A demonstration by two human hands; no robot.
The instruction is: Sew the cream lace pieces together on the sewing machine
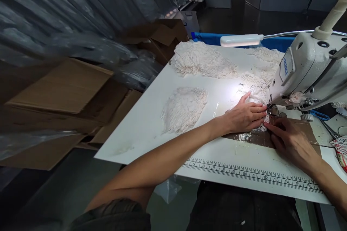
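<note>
My left hand (245, 115) lies flat with fingers stretched out, pressing a piece of cream lace (256, 90) on the white table (151, 115) just left of the needle of the sewing machine (306, 68). My right hand (291, 140) rests in front of the needle on the brown plate area, fingertips pinched on the lace edge by the presser foot (271, 110). The lace runs under the machine head and partly out of sight.
Two piles of lace pieces lie on the table, one at mid-left (184, 108) and one at the back (202, 59). A lamp bar (241, 39) lights the needle area. A ruler strip (252, 173) runs along the front edge. Cardboard boxes (67, 90) stand to the left.
</note>
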